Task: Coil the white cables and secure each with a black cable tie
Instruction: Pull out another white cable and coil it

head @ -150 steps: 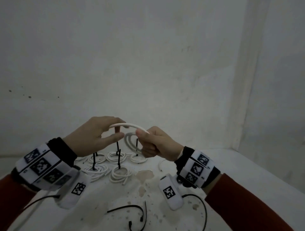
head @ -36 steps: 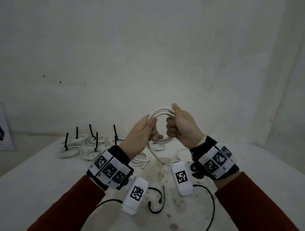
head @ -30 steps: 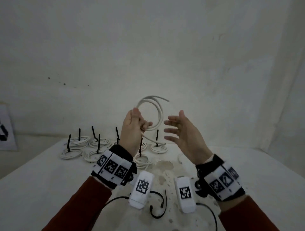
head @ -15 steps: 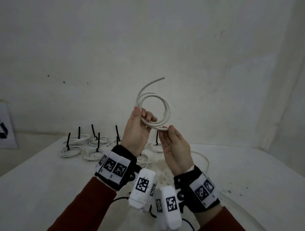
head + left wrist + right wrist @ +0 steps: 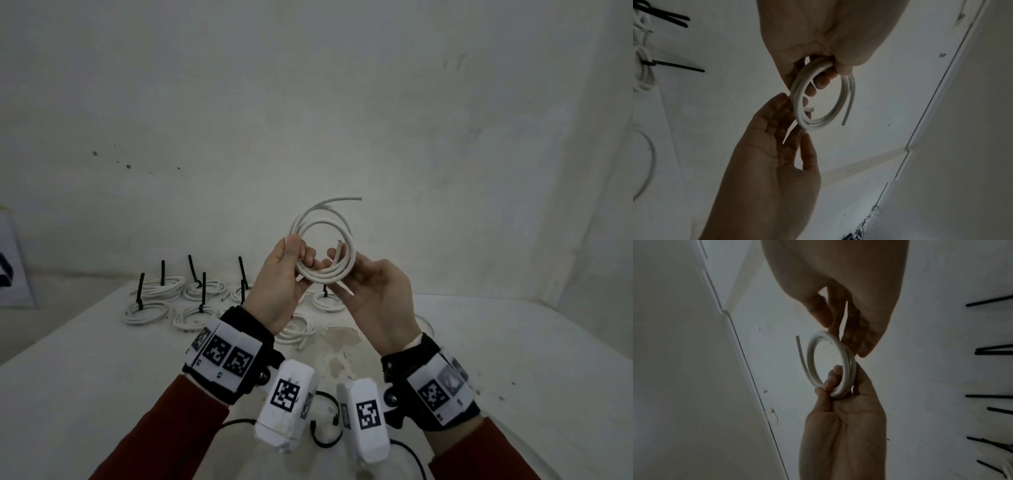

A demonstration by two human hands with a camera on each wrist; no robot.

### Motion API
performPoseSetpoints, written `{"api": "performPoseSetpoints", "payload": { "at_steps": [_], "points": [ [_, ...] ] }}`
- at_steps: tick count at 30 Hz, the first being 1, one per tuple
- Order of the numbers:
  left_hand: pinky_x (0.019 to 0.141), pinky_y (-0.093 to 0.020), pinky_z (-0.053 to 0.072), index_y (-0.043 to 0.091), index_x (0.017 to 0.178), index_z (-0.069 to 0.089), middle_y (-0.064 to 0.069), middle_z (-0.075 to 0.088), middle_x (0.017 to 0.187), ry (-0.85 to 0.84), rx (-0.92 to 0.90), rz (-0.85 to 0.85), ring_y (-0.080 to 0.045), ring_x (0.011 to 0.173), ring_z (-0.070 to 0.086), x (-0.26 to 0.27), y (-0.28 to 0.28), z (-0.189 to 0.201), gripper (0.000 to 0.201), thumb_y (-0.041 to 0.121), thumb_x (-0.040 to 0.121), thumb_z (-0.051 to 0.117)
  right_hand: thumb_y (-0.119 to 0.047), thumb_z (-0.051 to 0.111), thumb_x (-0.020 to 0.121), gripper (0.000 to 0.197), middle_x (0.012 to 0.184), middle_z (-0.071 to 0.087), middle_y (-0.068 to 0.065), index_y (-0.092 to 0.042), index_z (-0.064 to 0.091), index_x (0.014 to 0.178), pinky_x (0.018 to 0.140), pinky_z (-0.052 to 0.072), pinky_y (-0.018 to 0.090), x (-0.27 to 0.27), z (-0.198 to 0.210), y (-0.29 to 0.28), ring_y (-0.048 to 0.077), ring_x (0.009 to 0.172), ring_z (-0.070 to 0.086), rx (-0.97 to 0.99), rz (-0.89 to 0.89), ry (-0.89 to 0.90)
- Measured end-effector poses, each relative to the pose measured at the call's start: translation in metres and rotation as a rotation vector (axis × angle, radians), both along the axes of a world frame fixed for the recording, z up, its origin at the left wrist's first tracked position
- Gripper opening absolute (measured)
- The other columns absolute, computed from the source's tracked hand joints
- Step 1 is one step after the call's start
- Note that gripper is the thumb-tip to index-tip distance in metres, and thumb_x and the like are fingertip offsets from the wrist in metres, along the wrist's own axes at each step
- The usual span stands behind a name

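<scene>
A white cable (image 5: 323, 277) is wound into a small coil of about three turns, held up in the air above the table. One free end sticks out at the top right; the other end points into the ring. My left hand (image 5: 297, 255) grips the coil's left side, thumb in front and fingers through the ring. My right hand (image 5: 337, 270) holds the lower right of the coil, fingers behind and thumb in front. The left wrist view shows the coil (image 5: 841, 104) between both hands. In the right wrist view the coil (image 5: 847, 363) is below my right fingers (image 5: 861, 345).
Several coiled white cables (image 5: 147, 310) with upright black ties (image 5: 202, 291) lie on the white table (image 5: 513, 342) at the back left. A loose black cable tie (image 5: 325, 442) lies below my wrists. A loose white cable (image 5: 424, 322) lies right of my right hand. The wall is close behind.
A second ago my right hand was open and apart from the coil; it has come back under it and taken hold. The left hand has kept its grip, and the coil looks tighter.
</scene>
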State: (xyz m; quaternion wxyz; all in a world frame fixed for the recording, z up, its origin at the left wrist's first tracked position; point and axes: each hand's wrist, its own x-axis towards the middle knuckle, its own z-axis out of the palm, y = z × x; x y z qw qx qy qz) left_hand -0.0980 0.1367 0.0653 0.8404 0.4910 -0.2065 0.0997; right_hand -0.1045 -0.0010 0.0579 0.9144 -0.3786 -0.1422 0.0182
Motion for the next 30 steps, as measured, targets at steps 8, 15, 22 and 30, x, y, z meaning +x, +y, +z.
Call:
{"api": "performPoseSetpoints", "payload": {
  "at_steps": [8,15,22,30],
  "points": [
    [0.067,-0.022,0.051,0.012,0.075,0.039,0.000,0.044,0.069,0.043,0.006,-0.008,-0.011,0.067,0.053,-0.004,-0.008,-0.009,0.033,0.027,0.102,0.029,-0.001,0.067,0.081,0.027,0.092,0.070,0.017,0.006,0.065,0.107,0.081,0.056,0.028,-0.002,-0.011,0.002,0.023,0.085,0.069,-0.200,-0.220,-0.123],
    [0.068,-0.024,0.053,0.004,0.086,0.052,-0.002,0.052,0.065,0.130,-0.052,-0.051,-0.016,0.066,0.057,-0.006,-0.007,-0.016,0.030,0.017,0.103,0.031,-0.015,0.070,0.071,0.034,0.079,0.072,0.008,-0.001,0.064,0.102,0.075,0.057,0.027,-0.003,-0.013,-0.003,0.018,0.077,0.067,-0.131,-0.272,-0.141],
    [0.070,-0.036,0.049,0.031,0.128,0.036,-0.007,0.056,0.079,0.045,0.124,-0.004,-0.018,0.058,0.055,-0.004,0.006,-0.014,0.058,-0.013,0.092,0.029,-0.007,0.070,0.078,0.022,0.076,0.072,0.013,0.002,0.062,0.097,0.069,0.057,0.027,-0.002,-0.012,-0.009,0.021,0.068,0.066,-0.223,-0.338,-0.130],
    [0.056,-0.023,0.044,0.033,0.115,0.061,-0.005,0.043,0.080,0.030,0.257,0.169,-0.011,0.051,0.047,-0.007,0.000,-0.020,0.048,0.001,0.097,0.030,-0.001,0.070,0.081,0.010,0.075,0.071,0.015,0.001,0.066,0.090,0.068,0.056,0.032,0.003,-0.014,-0.008,0.025,0.063,0.064,-0.359,-0.353,-0.117]
  ]
}}
